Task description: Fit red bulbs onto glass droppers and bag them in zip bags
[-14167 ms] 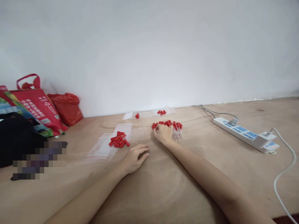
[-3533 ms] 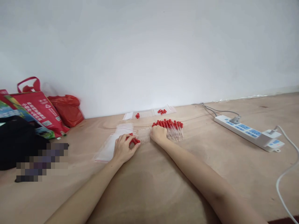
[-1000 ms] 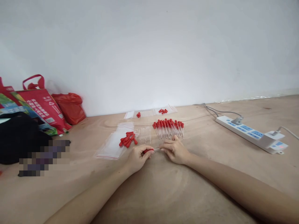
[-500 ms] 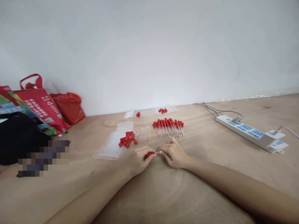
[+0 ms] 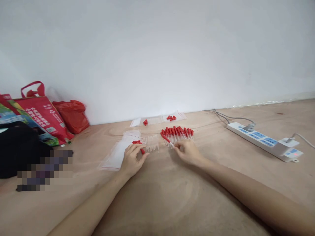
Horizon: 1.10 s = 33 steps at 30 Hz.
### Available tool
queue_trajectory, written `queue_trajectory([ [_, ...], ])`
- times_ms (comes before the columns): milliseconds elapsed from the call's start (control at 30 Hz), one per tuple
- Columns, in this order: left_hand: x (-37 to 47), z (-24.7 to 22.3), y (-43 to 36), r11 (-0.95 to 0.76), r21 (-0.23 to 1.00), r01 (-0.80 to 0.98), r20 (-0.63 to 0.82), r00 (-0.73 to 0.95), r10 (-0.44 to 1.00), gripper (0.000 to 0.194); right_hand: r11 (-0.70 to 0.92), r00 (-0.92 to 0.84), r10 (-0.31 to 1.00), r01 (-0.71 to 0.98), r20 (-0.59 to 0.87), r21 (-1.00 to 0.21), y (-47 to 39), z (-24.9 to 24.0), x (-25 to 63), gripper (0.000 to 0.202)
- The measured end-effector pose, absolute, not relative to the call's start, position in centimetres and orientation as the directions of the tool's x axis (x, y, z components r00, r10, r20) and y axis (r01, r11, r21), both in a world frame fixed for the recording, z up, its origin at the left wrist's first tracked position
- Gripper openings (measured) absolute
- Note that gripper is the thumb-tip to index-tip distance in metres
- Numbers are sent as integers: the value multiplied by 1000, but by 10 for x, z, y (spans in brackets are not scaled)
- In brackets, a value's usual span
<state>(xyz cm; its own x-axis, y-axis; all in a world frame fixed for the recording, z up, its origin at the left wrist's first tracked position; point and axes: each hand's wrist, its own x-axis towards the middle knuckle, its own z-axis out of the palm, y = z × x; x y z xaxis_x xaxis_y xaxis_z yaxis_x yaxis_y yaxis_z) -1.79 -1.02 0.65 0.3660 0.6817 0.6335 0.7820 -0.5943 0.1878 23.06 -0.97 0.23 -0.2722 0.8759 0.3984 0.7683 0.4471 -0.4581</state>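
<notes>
One dropper in right hand; left over bulbs.

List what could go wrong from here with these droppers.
The dropper in the right hand might nudge the closely packed row of droppers askew. The left hand, over the loose red bulbs, could send one rolling, or brush the nearby bare clear tubes out of line.

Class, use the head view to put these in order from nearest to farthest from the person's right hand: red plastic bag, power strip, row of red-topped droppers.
1. Row of red-topped droppers: just beyond the right hand.
2. Power strip: off to the right.
3. Red plastic bag: far over on the left.
</notes>
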Motion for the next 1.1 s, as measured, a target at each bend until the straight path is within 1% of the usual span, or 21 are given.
queue_trajectory([
  [67,-24,4,-8,-544,156,824,623,345,702,15,335,-146,921,769,360,-545,2,3,227,17],
  [133,-26,2,-7,-510,128,851,607,339,718,13,247,-48,936,796,349,-552,14,4,216,19],
  [233,-25,1,-7,-460,88,884,597,323,735,15,175,5,936,862,353,-476,30,7,193,24],
  [333,-24,1,-8,-400,67,914,570,294,768,20,117,29,937,913,349,-391,44,9,171,24],
  [433,-25,1,-6,-369,55,928,551,281,786,22,61,53,947,939,318,-339,53,8,159,23],
  [567,-25,-1,-4,-376,42,926,531,298,793,23,69,23,955,952,296,-298,55,4,158,23],
  [767,-25,-2,-2,-380,63,923,506,299,809,18,91,-14,957,963,291,-254,50,4,159,22],
  [933,-23,0,-3,-351,46,935,465,291,836,15,131,-52,955,958,291,-257,45,6,153,23],
  [1100,-21,3,-3,-322,33,946,471,269,840,13,137,-76,967,961,244,-242,38,8,145,27],
])
